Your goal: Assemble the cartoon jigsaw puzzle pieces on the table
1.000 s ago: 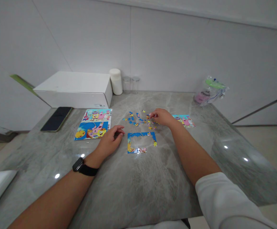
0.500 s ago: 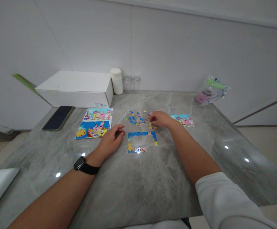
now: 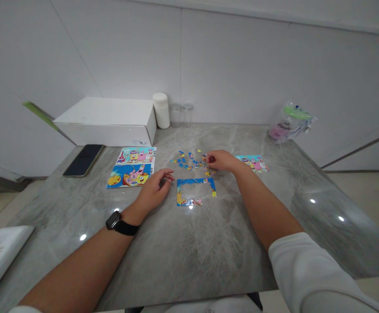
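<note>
A partly joined jigsaw puzzle (image 3: 179,193) lies flat, mostly a border around a bare middle with a gap at its lower right. Beyond it, several loose puzzle pieces (image 3: 189,166) are scattered. My right hand (image 3: 221,161) is at the right side of these pieces, its fingertips pinched together; what is between them is too small to tell. My left hand (image 3: 155,189) rests on the table left of the border, fingers loosely curved and apart, holding nothing. Just beyond it lies a cartoon picture sheet (image 3: 130,175).
A second cartoon picture (image 3: 256,164) lies partly behind my right wrist. At the back stand a white box (image 3: 106,132), a white bottle (image 3: 161,112) and two clear jars (image 3: 187,116). A phone (image 3: 84,161) is at left, a plastic bag (image 3: 290,124) at back right.
The whole view has shifted slightly. My right hand stays at the loose pieces with its fingertips together, and my left hand keeps its place beside the puzzle.
</note>
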The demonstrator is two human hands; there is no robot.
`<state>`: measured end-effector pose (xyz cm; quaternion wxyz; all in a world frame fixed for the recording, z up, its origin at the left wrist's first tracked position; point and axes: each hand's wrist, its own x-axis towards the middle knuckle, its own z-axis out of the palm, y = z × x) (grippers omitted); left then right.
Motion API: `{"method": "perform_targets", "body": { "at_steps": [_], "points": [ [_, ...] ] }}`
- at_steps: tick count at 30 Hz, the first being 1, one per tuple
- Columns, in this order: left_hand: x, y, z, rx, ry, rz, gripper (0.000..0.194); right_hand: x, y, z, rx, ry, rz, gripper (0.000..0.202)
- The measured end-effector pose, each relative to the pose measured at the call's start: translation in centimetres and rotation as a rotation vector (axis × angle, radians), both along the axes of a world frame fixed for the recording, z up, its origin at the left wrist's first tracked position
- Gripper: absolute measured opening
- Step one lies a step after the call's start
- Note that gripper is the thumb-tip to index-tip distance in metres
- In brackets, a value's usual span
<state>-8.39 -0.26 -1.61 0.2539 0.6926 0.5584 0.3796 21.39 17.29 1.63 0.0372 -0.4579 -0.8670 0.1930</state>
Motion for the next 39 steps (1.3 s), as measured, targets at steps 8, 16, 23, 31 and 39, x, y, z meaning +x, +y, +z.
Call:
{"method": "perform_targets", "body": {
  "at_steps": [8,16,23,31,39],
  "points": [
    [0.6,-0.6,0.6,0.091,0.040,-0.035,0.032,1.9,-3.7,7.0,-0.104,0.608,-0.073,0.023],
    [1.4,-1.6,4.2,0.293,0.133,0.032,0.024,2.3,-11.0,4.7,-0.257,0.741,-0.159,0.026],
    [8.2,-3.9,6.7,0.058,0.104,-0.097,0.026,1.5,-15.5,0.4,-0.383,0.923,-0.212,0.035],
    [11.0,-4.0,3.2,-0.019,0.106,-0.123,0.023,0.9,-16.1,-2.2,-0.414,1.102,-0.258,0.034],
    [10.0,-3.7,1.3,0.068,0.102,-0.111,0.015,0.0,-16.2,-3.3,-0.397,1.114,-0.245,0.028]
  ]
}}
